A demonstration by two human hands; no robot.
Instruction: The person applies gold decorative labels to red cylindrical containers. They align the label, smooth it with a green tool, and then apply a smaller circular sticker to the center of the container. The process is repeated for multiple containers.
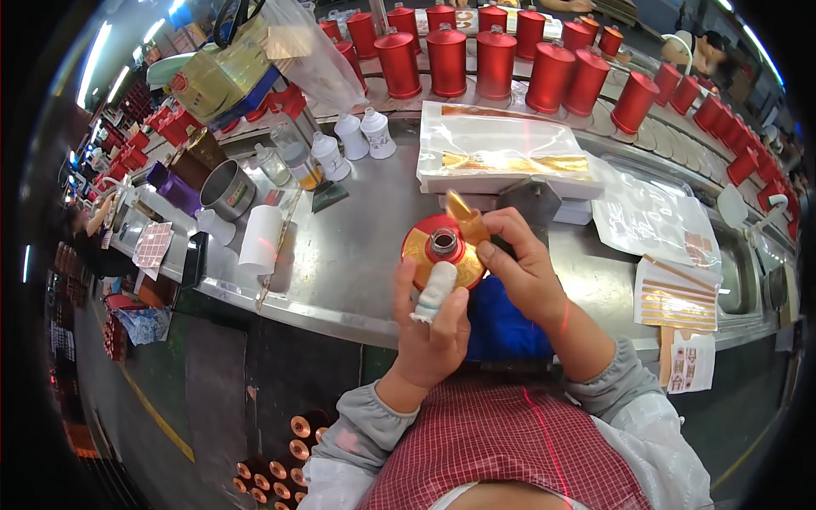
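A red bottle (414, 231) with a gold shoulder and an uncapped, threaded neck is in front of me, seen from above. My left hand (432, 336) grips its near left side. A white wrap (437, 289) covers one finger, which lies on the gold shoulder beside the neck. Between the thumb and fingers of my right hand (529, 265) is a shiny gold foil piece (467, 218), held close to the bottle's right side. Its lower end is partly hidden by my fingers. Blue cloth (503, 323) shows below the bottle, between my wrists.
Red bottles (448, 61) line a curved conveyor beyond the metal bench (374, 204). A plastic-wrapped stack of gold-printed sheets (510, 149) stands behind my hands. White squeeze bottles (349, 136), a metal pot (228, 189) and a white roll (260, 238) are at left. Gold strip sheets (677, 293) lie right.
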